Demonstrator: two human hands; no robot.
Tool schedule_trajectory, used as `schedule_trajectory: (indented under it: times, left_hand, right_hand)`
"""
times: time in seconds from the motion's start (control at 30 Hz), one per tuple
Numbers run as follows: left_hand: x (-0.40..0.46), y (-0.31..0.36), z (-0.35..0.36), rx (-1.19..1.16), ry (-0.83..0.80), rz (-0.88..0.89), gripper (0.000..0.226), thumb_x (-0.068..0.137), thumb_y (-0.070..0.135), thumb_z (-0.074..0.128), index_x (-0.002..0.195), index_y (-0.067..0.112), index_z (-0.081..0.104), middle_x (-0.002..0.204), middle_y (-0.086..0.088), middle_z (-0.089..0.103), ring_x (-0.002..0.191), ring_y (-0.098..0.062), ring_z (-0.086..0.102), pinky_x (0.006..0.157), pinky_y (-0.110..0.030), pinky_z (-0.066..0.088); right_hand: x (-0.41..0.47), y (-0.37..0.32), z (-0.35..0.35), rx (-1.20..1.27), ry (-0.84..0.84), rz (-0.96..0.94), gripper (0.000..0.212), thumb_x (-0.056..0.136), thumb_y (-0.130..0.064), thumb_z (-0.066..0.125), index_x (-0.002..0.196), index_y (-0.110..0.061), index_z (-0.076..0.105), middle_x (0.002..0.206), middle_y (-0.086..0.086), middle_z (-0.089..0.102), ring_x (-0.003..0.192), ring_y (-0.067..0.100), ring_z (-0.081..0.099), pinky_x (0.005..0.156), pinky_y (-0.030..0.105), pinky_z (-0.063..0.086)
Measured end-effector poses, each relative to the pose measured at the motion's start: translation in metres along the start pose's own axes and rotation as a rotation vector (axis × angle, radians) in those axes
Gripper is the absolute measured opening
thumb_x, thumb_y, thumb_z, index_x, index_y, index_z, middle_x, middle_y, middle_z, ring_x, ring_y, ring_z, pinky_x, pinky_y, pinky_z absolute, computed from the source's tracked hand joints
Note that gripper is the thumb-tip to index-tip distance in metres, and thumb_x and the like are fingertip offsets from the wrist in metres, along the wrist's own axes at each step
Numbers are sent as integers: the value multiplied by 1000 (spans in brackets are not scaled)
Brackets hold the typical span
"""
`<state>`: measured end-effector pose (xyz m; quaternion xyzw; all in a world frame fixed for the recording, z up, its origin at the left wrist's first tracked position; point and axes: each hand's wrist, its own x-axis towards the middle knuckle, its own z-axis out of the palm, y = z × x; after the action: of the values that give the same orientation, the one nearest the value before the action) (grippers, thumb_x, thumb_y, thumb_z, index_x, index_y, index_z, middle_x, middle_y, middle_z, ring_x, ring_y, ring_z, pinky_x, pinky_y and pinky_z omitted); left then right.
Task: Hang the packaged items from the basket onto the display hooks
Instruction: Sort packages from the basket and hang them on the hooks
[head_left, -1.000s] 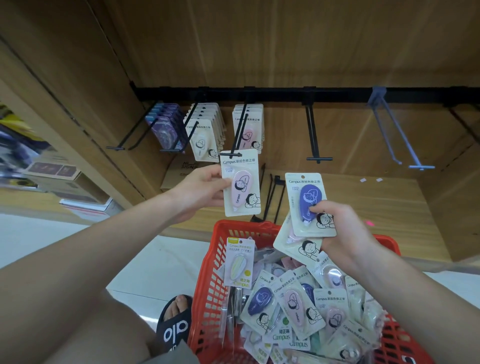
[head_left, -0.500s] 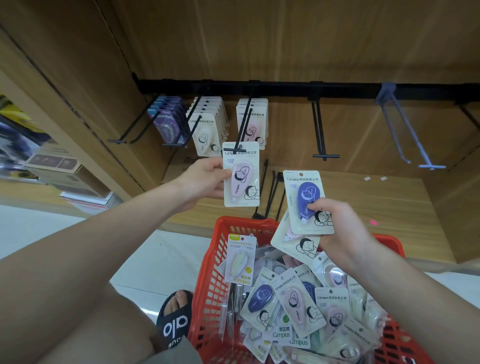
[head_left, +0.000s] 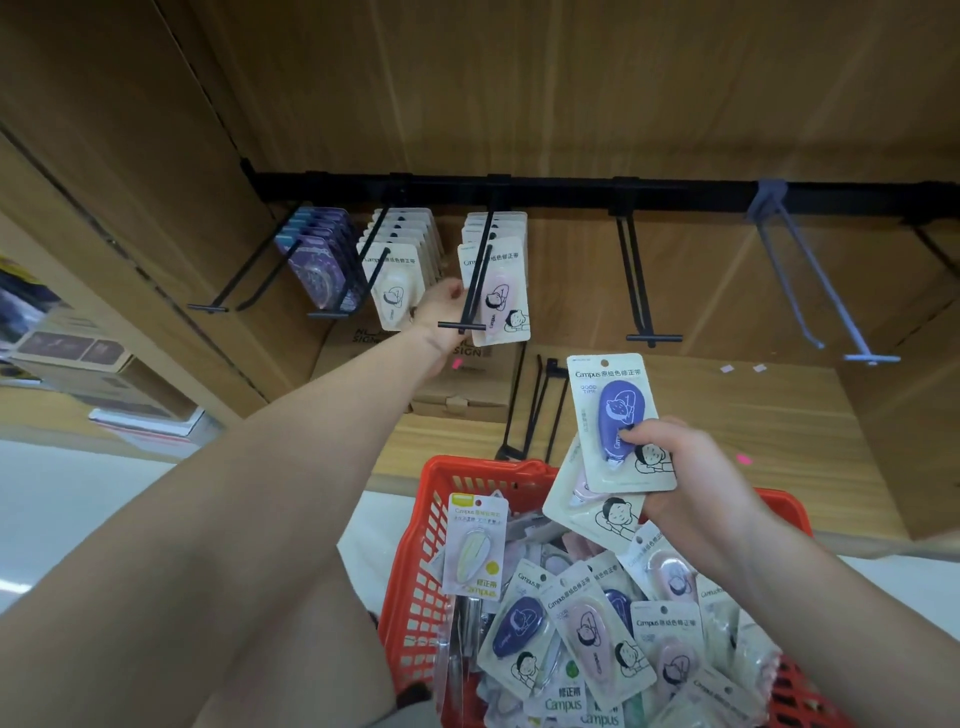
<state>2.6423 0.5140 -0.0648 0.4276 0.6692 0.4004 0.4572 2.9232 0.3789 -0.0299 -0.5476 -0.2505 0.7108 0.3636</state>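
The left hand (head_left: 441, 312) grips the left edge of a pink correction-tape pack (head_left: 496, 291); its fingers are curled round the card edge. The pack is threaded on the third black hook (head_left: 475, 283), past the crossbar tip and in front of the row of matching pink packs (head_left: 493, 223) already hanging there. The step in hand is judged to be seating this pack on its hook.

The right hand (head_left: 691, 483) pinches a small stack of packs, thumb on the face of the purple pack (head_left: 615, 421) at the front, with cream-backed packs fanned behind and below the fingers. The stack is held above the red basket (head_left: 415, 561).

The next move calls for sliding the pink pack back along the wire until it rests against the row, then letting go. The purple pack would then need passing to a free hand and aligning its round hanger hole with a hook tip. To the right of the left fingers, an empty black hook (head_left: 641, 291) and an empty grey hook (head_left: 815, 286) hang from the black rail (head_left: 571, 189).

Each pack is a stiff, matte cream card with a clear, glossy, teardrop-shaped blister. The hooks are thin double-wire prongs. The basket is rigid lattice plastic, filled with loosely overlapping packs. The shelf backing is smooth wood-grain panel.
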Motion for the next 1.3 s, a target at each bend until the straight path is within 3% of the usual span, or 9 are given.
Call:
schedule_trajectory:
  times: [0.07, 0.17, 0.27, 0.37, 0.57, 0.8, 0.9, 1.03, 1.3]
  left_hand:
    - [-4, 3, 3, 9, 35, -39, 71, 73, 57, 64, 120, 4, 62, 110, -14, 73, 107, -31, 68, 99, -41, 53]
    - [-35, 25, 11, 39, 61, -76, 33, 102, 44, 59, 120, 16, 59, 125, -18, 68, 122, -36, 62, 95, -36, 47]
    - [-56, 26, 11, 238, 52, -146, 58, 107, 48, 52, 151, 11, 47, 150, -9, 53, 141, -31, 48, 105, -30, 38]
    - [-86, 20, 6, 299, -266, -288, 75, 102, 64, 51, 155, 12, 40, 145, -5, 62, 132, -23, 58, 118, -42, 41]
    - [-153, 10, 27, -38, -734, -277, 44, 109, 41, 50, 144, 16, 57, 140, -5, 68, 134, -24, 61, 118, -44, 44]
    - [-164, 10, 18, -48, -658, -195, 48, 101, 10, 67, 145, 20, 51, 134, -10, 71, 123, -35, 69, 109, -57, 51]
    - [-165, 17, 3, 29, -615, -171, 43, 100, 4, 66, 139, 21, 57, 126, -5, 76, 115, -29, 74, 96, -46, 59]
    - [-163, 20, -19, 111, -469, -107, 42, 96, 1, 69, 129, 25, 62, 118, 3, 79, 111, -18, 75, 97, -37, 59]
    - [-161, 25, -34, 102, -323, -22, 37, 96, 7, 72, 127, 25, 64, 114, 5, 79, 105, -15, 77, 93, -37, 61]
  right_hand:
    - [-1, -3, -2, 46, -12, -4, 37, 92, -5, 59, 129, -3, 60, 117, 23, 74, 98, 35, 71, 105, 59, 51]
    - [-4, -9, -2, 89, -45, -10, 29, 93, -3, 57, 121, -6, 62, 117, 22, 74, 101, 36, 70, 108, 59, 50]
    - [-6, -11, 2, 117, -72, -23, 22, 93, -2, 56, 113, -8, 63, 112, 21, 73, 100, 33, 67, 100, 49, 52]
    - [-7, -12, 5, 151, -89, -30, 25, 94, -1, 55, 116, -8, 64, 118, 23, 72, 103, 31, 66, 97, 45, 51]
    - [-10, -7, 9, 189, -171, -28, 43, 97, 3, 52, 140, 4, 53, 130, 24, 70, 124, 39, 65, 104, 47, 54]
    - [-14, -2, 14, 12, -171, -63, 30, 97, 0, 59, 126, -2, 62, 121, 21, 74, 98, 28, 74, 91, 44, 60]
    - [-14, -2, 8, -13, -89, -73, 26, 96, 1, 61, 121, -6, 65, 115, 16, 77, 98, 28, 74, 95, 45, 59]
    - [-17, -7, -7, -13, -20, -87, 23, 95, 1, 60, 116, -8, 66, 105, 11, 77, 89, 21, 73, 73, 32, 58]
    - [-20, -2, -14, -51, -24, -140, 24, 91, 7, 61, 113, -3, 64, 110, 17, 78, 97, 29, 76, 86, 40, 58]
